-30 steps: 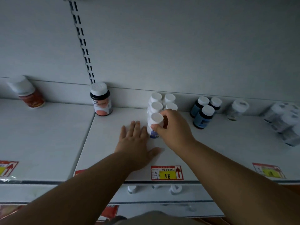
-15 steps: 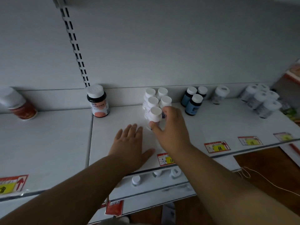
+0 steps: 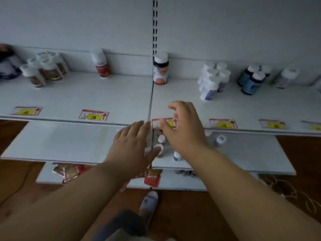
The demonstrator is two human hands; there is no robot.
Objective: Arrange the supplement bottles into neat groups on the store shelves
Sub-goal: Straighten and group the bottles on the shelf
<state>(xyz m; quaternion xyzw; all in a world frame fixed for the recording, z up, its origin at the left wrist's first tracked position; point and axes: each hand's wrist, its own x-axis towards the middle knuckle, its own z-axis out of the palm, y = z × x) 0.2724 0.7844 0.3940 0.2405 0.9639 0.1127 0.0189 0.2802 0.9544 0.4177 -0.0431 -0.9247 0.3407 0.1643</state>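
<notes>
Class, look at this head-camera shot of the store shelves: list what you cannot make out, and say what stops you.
- Small bottles on the lower shelf, head view: partly hidden behind the right hand and left hand.
- Price tag: covered by the right hand's fingers.
- Bottle labels, e.g. white bottles: motion blur, unreadable.
- Dark object: cut off by the left edge.
</notes>
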